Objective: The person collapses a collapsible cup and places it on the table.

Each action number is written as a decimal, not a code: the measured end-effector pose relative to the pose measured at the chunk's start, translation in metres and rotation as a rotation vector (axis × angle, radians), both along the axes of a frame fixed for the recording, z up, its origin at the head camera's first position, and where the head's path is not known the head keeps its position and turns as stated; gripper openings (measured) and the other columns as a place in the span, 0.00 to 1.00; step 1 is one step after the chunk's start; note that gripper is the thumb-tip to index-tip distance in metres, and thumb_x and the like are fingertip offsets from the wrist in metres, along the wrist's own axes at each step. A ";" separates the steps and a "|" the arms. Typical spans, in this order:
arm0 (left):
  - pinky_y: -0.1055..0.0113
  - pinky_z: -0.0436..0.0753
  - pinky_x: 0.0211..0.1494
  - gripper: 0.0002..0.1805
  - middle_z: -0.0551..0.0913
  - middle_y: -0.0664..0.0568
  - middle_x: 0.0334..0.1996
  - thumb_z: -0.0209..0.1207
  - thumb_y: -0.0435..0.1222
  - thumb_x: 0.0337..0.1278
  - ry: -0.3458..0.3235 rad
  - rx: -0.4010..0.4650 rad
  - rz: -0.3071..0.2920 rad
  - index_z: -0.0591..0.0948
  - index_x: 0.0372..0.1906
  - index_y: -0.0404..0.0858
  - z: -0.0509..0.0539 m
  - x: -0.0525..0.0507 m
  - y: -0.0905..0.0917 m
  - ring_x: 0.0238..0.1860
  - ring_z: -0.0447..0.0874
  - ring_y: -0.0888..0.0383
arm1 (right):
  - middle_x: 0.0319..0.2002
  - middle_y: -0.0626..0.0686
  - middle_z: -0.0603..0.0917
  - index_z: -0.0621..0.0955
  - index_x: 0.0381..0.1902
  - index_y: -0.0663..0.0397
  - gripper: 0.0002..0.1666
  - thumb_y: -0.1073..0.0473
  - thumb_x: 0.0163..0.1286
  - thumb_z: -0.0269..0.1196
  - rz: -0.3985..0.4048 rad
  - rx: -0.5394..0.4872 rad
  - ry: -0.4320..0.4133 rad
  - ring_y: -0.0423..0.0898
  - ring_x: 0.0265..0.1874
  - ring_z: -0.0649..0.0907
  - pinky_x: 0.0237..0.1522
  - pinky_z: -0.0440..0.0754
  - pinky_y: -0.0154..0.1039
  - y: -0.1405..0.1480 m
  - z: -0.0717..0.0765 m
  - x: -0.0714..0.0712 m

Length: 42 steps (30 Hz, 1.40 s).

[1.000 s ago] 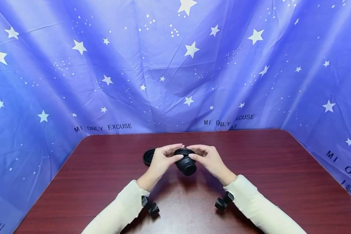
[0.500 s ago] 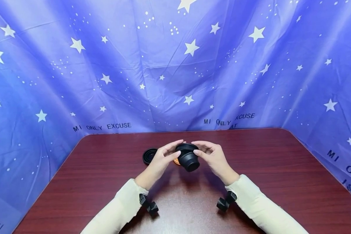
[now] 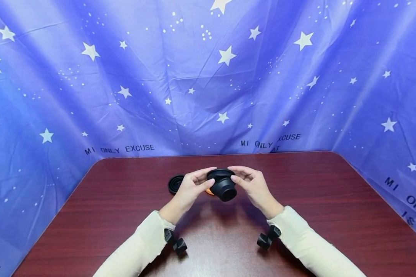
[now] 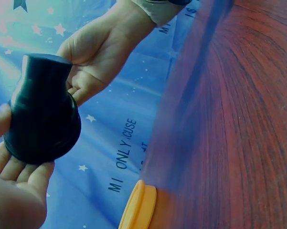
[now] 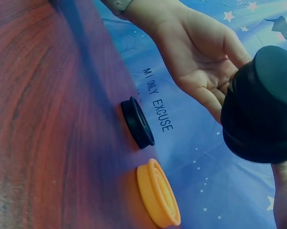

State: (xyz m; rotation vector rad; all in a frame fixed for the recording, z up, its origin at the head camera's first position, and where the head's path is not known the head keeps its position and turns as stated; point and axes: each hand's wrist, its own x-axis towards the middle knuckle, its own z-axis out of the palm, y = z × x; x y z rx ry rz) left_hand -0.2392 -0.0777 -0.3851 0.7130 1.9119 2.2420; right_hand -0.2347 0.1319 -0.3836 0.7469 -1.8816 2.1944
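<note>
A black collapsible cup (image 3: 223,188) is held above the table between both hands, extended, its wide rim away from me and its narrow base tilted towards me. My left hand (image 3: 188,190) pinches the rim's left side, thumb on the near side and fingers behind. The right side is pinched the same way by my right hand (image 3: 254,188). In the left wrist view the cup (image 4: 43,109) tapers in steps towards its base. Behind it on the table lies an orange collapsed cup (image 5: 155,193), mostly hidden in the head view. A black collapsed cup (image 3: 175,184) lies left of it.
The dark red wooden table (image 3: 298,231) has its far edge against a blue curtain (image 3: 194,77) with white stars. A small black camera mount sits on each wrist.
Both hands have lifted the black cup a little and spread slightly apart. More of its stepped body shows below the rim, and part of the orange cup has come into view.
</note>
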 end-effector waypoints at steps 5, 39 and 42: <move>0.72 0.80 0.46 0.23 0.80 0.37 0.50 0.59 0.28 0.59 0.005 -0.068 0.052 0.74 0.60 0.31 -0.003 -0.001 0.001 0.45 0.82 0.62 | 0.38 0.44 0.86 0.79 0.49 0.70 0.16 0.74 0.62 0.60 0.022 -0.002 -0.019 0.37 0.38 0.83 0.38 0.80 0.29 0.001 -0.002 0.000; 0.71 0.72 0.59 0.24 0.71 0.40 0.63 0.53 0.34 0.64 0.012 -0.067 0.012 0.70 0.65 0.35 0.002 0.000 0.002 0.61 0.71 0.59 | 0.38 0.43 0.86 0.77 0.48 0.78 0.19 0.72 0.60 0.64 -0.046 0.093 0.033 0.37 0.39 0.83 0.39 0.80 0.29 -0.006 0.004 -0.001; 0.70 0.72 0.58 0.26 0.72 0.41 0.61 0.52 0.33 0.64 -0.016 -0.034 -0.056 0.67 0.67 0.34 0.001 0.000 0.003 0.58 0.72 0.60 | 0.37 0.43 0.86 0.77 0.48 0.79 0.18 0.73 0.60 0.63 -0.033 0.041 0.031 0.37 0.39 0.83 0.38 0.80 0.29 -0.004 0.004 -0.001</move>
